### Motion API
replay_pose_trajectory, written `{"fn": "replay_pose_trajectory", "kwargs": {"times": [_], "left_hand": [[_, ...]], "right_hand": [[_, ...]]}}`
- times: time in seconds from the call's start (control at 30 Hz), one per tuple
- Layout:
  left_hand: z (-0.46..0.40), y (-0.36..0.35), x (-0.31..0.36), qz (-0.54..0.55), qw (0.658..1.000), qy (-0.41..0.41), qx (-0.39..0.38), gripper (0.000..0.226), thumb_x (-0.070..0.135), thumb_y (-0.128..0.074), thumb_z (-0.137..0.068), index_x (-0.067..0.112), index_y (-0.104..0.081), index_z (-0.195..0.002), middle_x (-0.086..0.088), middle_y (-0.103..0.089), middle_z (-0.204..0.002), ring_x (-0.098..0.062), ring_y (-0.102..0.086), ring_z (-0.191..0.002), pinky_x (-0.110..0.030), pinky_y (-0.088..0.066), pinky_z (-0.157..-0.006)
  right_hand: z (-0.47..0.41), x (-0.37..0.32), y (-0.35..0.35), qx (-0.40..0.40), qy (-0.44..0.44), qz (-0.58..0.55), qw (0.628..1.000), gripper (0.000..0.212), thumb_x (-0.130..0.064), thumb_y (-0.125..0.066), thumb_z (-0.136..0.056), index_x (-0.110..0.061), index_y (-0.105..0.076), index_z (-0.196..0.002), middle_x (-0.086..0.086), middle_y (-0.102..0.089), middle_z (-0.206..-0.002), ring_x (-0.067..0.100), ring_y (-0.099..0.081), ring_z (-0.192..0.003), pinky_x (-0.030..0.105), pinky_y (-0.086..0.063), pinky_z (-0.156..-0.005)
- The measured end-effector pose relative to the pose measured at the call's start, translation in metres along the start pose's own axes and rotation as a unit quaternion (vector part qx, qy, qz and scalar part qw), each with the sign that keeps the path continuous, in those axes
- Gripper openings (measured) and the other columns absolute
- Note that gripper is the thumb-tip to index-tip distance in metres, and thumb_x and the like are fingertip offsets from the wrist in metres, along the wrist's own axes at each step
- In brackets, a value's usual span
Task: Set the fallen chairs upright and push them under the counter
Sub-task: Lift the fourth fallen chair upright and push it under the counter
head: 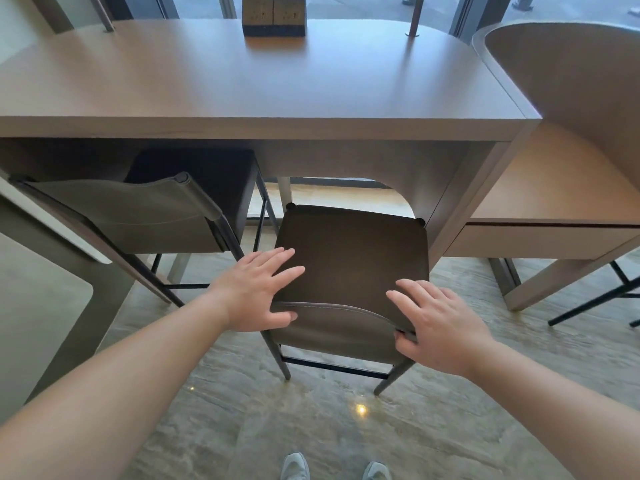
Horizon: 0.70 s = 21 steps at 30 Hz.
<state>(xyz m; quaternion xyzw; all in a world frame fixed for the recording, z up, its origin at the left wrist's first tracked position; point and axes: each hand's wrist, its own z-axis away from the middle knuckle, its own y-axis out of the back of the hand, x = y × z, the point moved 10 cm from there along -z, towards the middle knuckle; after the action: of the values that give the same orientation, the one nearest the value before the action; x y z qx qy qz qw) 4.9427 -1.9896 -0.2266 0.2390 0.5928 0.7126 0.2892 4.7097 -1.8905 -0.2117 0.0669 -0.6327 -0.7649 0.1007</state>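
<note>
Chair with a dark seat stands upright in front of the desk, its front edge just under the desk's lip, backrest nearest us. We judge it fairly light and rigid on thin metal legs, best pushed by the backrest's top rail. Our left hand and right hand each rest on a rail corner, fingers straight over the top, thumbs behind, neither grip clenched.
</note>
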Motion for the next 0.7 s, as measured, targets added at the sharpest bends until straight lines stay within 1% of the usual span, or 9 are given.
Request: {"fn": "replay_pose_trajectory", "kwargs": {"times": [0.3,0.47,0.57,0.7], "left_hand": [[0.013,-0.004,-0.02,-0.004,0.999,0.041,-0.028,0.089,0.081,-0.023,-0.079,0.037,-0.013,-0.155,0.002,-0.003,-0.166,-0.018,0.0,-0.151,-0.04,-0.006,-0.121],[0.011,-0.004,-0.025,-0.006,0.997,0.071,-0.034,0.09,0.082,-0.019,-0.078,0.036,-0.012,-0.155,0.002,-0.004,-0.166,-0.019,-0.002,-0.151,-0.041,-0.009,-0.122],[0.008,-0.003,-0.027,-0.004,0.996,0.084,-0.033,0.09,0.082,-0.018,-0.078,0.036,-0.011,-0.156,0.002,-0.004,-0.166,-0.019,-0.003,-0.151,-0.042,-0.009,-0.122],[0.005,-0.001,-0.029,-0.007,0.995,0.093,-0.027,0.09,0.081,-0.019,-0.079,0.035,-0.013,-0.156,0.001,-0.005,-0.166,-0.019,-0.004,-0.151,-0.041,-0.009,-0.121]], "right_hand": [[-0.027,-0.01,0.016,0.021,0.044,0.007,0.999,0.063,-0.055,-0.045,-0.078,-0.019,-0.054,-0.13,0.008,-0.056,-0.134,0.028,-0.053,-0.119,0.041,-0.051,-0.09],[-0.053,-0.001,0.023,0.023,0.057,0.026,0.998,0.067,-0.058,-0.041,-0.079,-0.022,-0.049,-0.134,0.006,-0.052,-0.138,0.027,-0.049,-0.123,0.04,-0.045,-0.096],[-0.064,0.005,0.026,0.031,0.064,0.043,0.997,0.068,-0.059,-0.044,-0.078,-0.024,-0.046,-0.136,0.005,-0.05,-0.139,0.026,-0.046,-0.125,0.04,-0.044,-0.098],[-0.072,0.009,0.025,0.034,0.081,0.037,0.995,0.069,-0.057,-0.048,-0.076,-0.024,-0.047,-0.137,0.006,-0.05,-0.14,0.027,-0.046,-0.128,0.042,-0.044,-0.1]]}}
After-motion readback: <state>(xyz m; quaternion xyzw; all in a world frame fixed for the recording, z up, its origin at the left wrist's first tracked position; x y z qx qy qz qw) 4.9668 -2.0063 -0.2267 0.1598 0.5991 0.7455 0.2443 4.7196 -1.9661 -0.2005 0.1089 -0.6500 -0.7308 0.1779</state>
